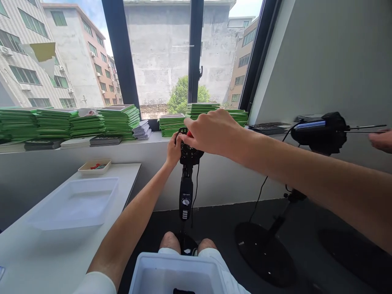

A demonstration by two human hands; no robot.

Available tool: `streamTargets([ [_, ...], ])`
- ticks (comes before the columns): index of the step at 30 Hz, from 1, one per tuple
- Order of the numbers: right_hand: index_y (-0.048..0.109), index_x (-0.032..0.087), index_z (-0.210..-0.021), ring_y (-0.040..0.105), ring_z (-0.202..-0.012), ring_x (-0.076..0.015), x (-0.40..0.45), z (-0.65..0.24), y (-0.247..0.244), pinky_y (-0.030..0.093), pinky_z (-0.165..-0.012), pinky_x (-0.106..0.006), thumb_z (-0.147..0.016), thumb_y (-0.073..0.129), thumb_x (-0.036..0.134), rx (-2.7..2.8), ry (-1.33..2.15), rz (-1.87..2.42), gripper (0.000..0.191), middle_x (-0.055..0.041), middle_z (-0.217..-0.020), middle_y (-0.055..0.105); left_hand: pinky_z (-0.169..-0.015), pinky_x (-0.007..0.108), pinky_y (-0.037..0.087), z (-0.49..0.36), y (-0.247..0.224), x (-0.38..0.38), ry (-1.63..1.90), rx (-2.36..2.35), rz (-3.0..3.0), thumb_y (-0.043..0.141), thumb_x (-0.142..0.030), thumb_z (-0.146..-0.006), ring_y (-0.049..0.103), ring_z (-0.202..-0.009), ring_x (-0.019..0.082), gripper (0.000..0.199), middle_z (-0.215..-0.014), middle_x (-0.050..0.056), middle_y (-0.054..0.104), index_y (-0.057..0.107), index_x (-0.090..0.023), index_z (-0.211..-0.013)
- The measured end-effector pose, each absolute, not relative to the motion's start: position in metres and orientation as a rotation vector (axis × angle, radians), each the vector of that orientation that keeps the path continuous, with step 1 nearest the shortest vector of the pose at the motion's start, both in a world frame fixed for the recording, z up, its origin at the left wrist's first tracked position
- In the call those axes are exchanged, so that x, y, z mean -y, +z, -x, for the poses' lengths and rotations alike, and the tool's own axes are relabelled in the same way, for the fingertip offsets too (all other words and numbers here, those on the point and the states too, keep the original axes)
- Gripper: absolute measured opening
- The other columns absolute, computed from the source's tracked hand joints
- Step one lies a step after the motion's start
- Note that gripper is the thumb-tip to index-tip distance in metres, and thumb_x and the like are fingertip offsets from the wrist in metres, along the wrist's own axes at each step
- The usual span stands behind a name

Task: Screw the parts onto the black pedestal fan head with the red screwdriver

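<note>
In front of me stands a black device on an upright pole, with a round dial on its shaft and a dark openwork head at the top. My left hand is closed around the left edge of that head. From the right, my right hand reaches over the head with its fingers pinched on a small red thing. Most of the red thing is hidden by the fingers, so its kind does not show. A white plastic tub rests on my lap with a black item inside.
Stacks of green-edged booklets line the windowsill. At left, a white table bears a translucent tray and a small box of red pieces. A second black device stands at right, beside another person's hand.
</note>
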State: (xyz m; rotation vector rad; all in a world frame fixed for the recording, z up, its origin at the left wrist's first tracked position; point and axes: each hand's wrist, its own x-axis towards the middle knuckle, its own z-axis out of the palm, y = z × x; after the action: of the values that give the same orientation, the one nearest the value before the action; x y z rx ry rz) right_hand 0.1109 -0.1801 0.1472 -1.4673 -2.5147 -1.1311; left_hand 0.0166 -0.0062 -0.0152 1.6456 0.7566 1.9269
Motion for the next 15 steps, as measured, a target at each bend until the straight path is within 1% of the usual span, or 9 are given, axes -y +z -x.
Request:
streamTargets([
  [3, 0.049, 0.009, -0.132, 0.056, -0.058, -0.0200, 0.1774, -0.1138, 0.1495, 0.033, -0.055, -0.031, -0.095, 0.048, 0.039, 2.590, -0.989, 1.489, 0.048, -0.0046, -0.063, 0.061, -0.087, 0.030, 0.049, -0.0153, -0.0155, 0.0082, 1.961, -0.769, -1.652, 0.045, -0.046, -0.099, 0.064, -0.094, 0.020, 0.034, -0.098, 0.006, 0.072, 0.065, -0.019, -0.103],
  [4, 0.051, 0.008, -0.131, 0.056, -0.058, -0.0202, 0.1775, -0.1139, 0.1497, 0.033, -0.055, -0.031, -0.096, 0.045, 0.037, 2.579, -1.030, 1.515, 0.046, -0.0054, -0.062, 0.061, -0.086, 0.030, 0.049, -0.0153, -0.0155, 0.0087, 1.967, -0.779, -1.645, 0.045, -0.047, -0.099, 0.064, -0.094, 0.020, 0.035, -0.098, 0.006, 0.072, 0.065, -0.019, -0.102],
  [7, 0.064, 0.010, -0.108, 0.057, -0.060, -0.0201, 0.1804, -0.1122, 0.1480, 0.035, -0.057, -0.031, -0.100, 0.035, 0.040, 2.524, -1.185, 1.524, 0.043, -0.0069, -0.060, 0.058, -0.083, 0.030, 0.048, -0.0162, -0.0153, 0.0090, 1.963, -0.803, -1.624, 0.046, -0.046, -0.099, 0.063, -0.090, 0.020, 0.033, -0.095, 0.006, 0.072, 0.065, -0.019, -0.099],
  [8, 0.064, 0.011, -0.107, 0.056, -0.058, -0.0186, 0.1818, -0.1112, 0.1471, 0.035, -0.057, -0.031, -0.099, 0.037, 0.043, 2.552, -1.164, 1.498, 0.043, -0.0054, -0.059, 0.057, -0.082, 0.029, 0.048, -0.0167, -0.0152, 0.0088, 1.958, -0.798, -1.631, 0.046, -0.044, -0.099, 0.063, -0.089, 0.019, 0.031, -0.094, 0.006, 0.072, 0.065, -0.019, -0.098],
  [9, 0.062, 0.011, -0.114, 0.054, -0.056, -0.0167, 0.1831, -0.1100, 0.1463, 0.034, -0.057, -0.030, -0.098, 0.041, 0.043, 2.601, -1.117, 1.470, 0.041, -0.0031, -0.059, 0.056, -0.080, 0.029, 0.048, -0.0172, -0.0150, 0.0086, 1.956, -0.788, -1.637, 0.046, -0.042, -0.100, 0.063, -0.087, 0.018, 0.030, -0.093, 0.005, 0.072, 0.065, -0.019, -0.097],
  [11, 0.050, 0.010, -0.132, 0.049, -0.051, -0.0142, 0.1851, -0.1079, 0.1453, 0.032, -0.055, -0.029, -0.096, 0.048, 0.037, 2.680, -1.047, 1.443, 0.046, 0.0007, -0.057, 0.055, -0.079, 0.028, 0.048, -0.0178, -0.0147, 0.0081, 1.961, -0.775, -1.636, 0.046, -0.038, -0.100, 0.062, -0.086, 0.018, 0.027, -0.091, 0.004, 0.071, 0.065, -0.019, -0.095],
  [12, 0.046, 0.008, -0.136, 0.049, -0.051, -0.0144, 0.1857, -0.1070, 0.1452, 0.032, -0.055, -0.029, -0.096, 0.048, 0.033, 2.678, -1.074, 1.459, 0.047, 0.0006, -0.057, 0.055, -0.079, 0.027, 0.048, -0.0180, -0.0145, 0.0078, 1.966, -0.778, -1.625, 0.047, -0.037, -0.099, 0.062, -0.086, 0.018, 0.026, -0.091, 0.004, 0.071, 0.065, -0.019, -0.095],
  [13, 0.049, 0.007, -0.133, 0.050, -0.053, -0.0153, 0.1860, -0.1062, 0.1455, 0.033, -0.055, -0.029, -0.097, 0.046, 0.031, 2.655, -1.137, 1.486, 0.043, -0.0011, -0.058, 0.055, -0.080, 0.028, 0.048, -0.0181, -0.0144, 0.0075, 1.970, -0.788, -1.609, 0.048, -0.037, -0.099, 0.063, -0.088, 0.018, 0.024, -0.091, 0.004, 0.071, 0.064, -0.020, -0.094],
  [15, 0.060, 0.007, -0.117, 0.054, -0.058, -0.0181, 0.1859, -0.1054, 0.1466, 0.034, -0.057, -0.031, -0.099, 0.039, 0.033, 2.560, -1.264, 1.535, 0.038, -0.0055, -0.059, 0.056, -0.080, 0.028, 0.047, -0.0180, -0.0145, 0.0073, 1.973, -0.805, -1.590, 0.050, -0.038, -0.098, 0.062, -0.089, 0.019, 0.023, -0.091, 0.004, 0.071, 0.064, -0.020, -0.093],
])
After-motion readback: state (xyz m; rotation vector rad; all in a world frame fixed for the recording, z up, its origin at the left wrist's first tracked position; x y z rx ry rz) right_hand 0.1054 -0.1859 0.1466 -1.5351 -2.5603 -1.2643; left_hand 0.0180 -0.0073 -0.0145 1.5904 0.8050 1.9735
